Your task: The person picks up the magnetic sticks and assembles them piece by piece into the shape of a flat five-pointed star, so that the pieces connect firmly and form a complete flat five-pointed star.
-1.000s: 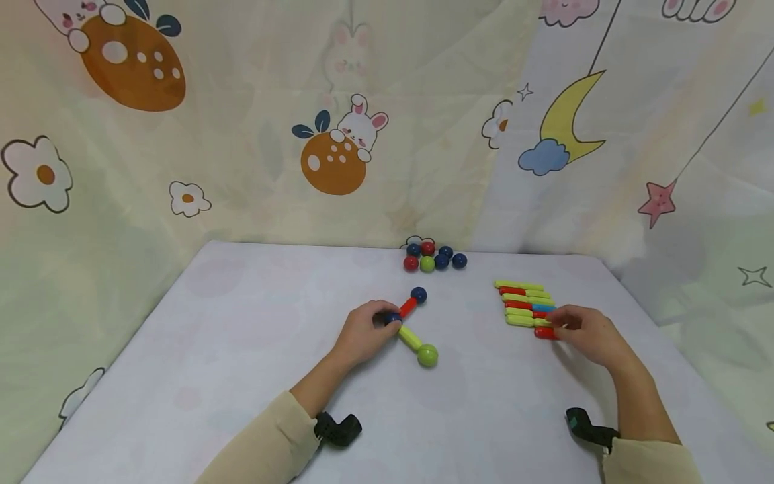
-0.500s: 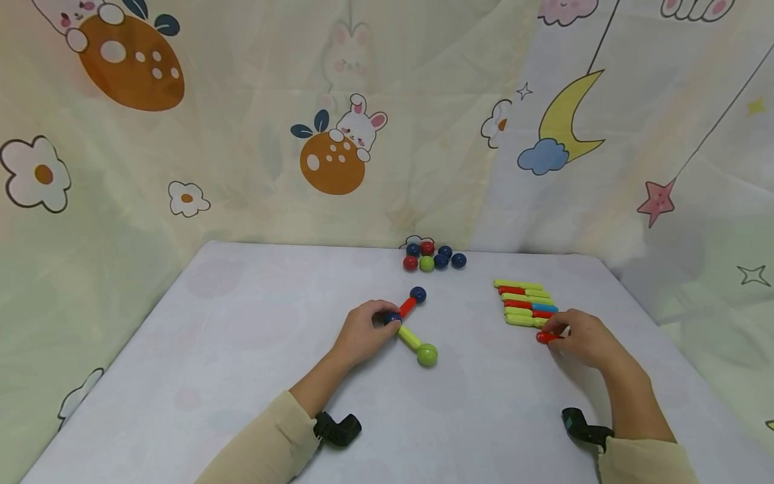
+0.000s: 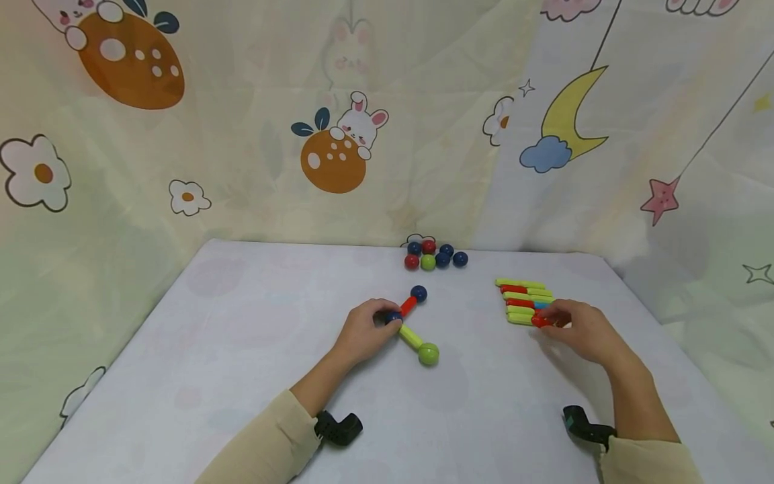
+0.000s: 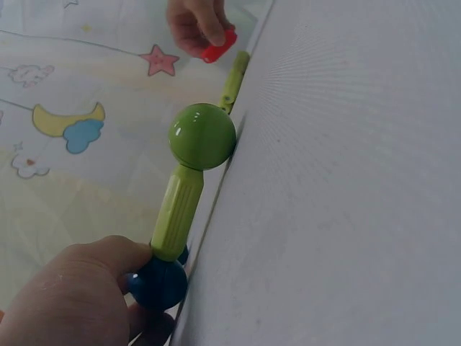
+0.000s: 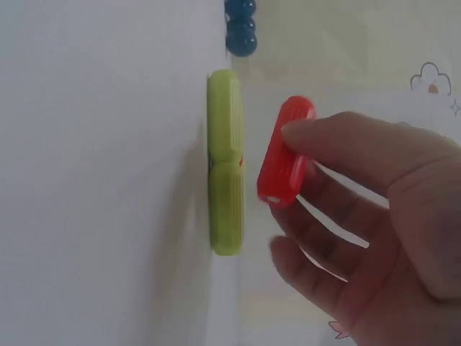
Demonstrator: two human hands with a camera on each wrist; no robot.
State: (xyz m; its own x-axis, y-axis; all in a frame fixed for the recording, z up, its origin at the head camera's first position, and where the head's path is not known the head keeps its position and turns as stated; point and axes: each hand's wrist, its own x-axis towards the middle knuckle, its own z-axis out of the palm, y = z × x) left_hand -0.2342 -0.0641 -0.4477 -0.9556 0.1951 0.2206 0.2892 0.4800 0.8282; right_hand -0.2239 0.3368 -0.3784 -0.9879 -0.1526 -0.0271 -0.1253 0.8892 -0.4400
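My left hand grips a dark blue ball between thumb and fingers. From that ball a red rod leads to another blue ball, and a light green rod leads to a green ball. My right hand pinches a short red rod between thumb and fingers, held up off the table. Right below and beside it are the rows of green, red and blue rods; the hand covers their right ends in the head view.
Several loose blue, red and green balls sit at the table's back edge. A printed cloth hangs behind the white table. Each wrist wears a black camera mount.
My right hand has picked the red rod up from the front of the rows and raised it. The left hand and its joined pieces have stayed put.
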